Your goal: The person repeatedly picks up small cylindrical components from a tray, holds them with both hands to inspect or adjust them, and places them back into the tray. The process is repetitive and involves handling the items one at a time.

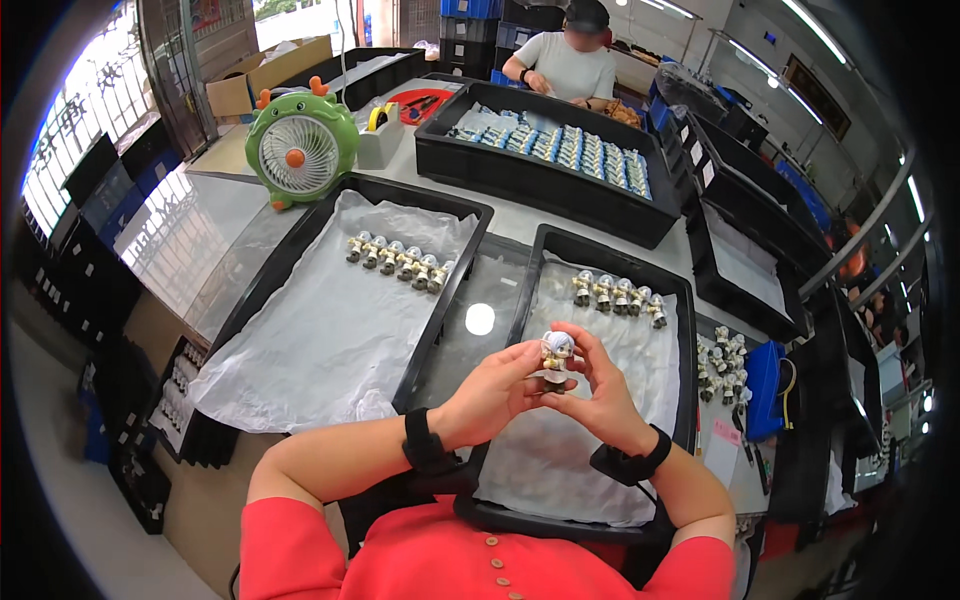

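Observation:
Both of my hands hold one small figurine (556, 362) upright above the right black tray (686, 350). It has pale lavender hair, a white and gold outfit and a dark base. My left hand (505, 388) grips it from the left, near its lower part. On the other side, my right hand (600, 390) is closed round it, with a finger up by the head. Beyond my hands, a short row of similar figurines (622, 296) lies on the white sheet lining that tray. Another row of figurines (396, 258) lies in the paper-lined left tray (465, 212).
A green animal-shaped fan (300, 148) stands at the back left, beside a tape dispenser (380, 140). A large black crate (560, 195) holds rows of blue and white pieces. More figurines (722, 365) cluster at right, next to a blue container (768, 390). A co-worker (570, 65) sits across.

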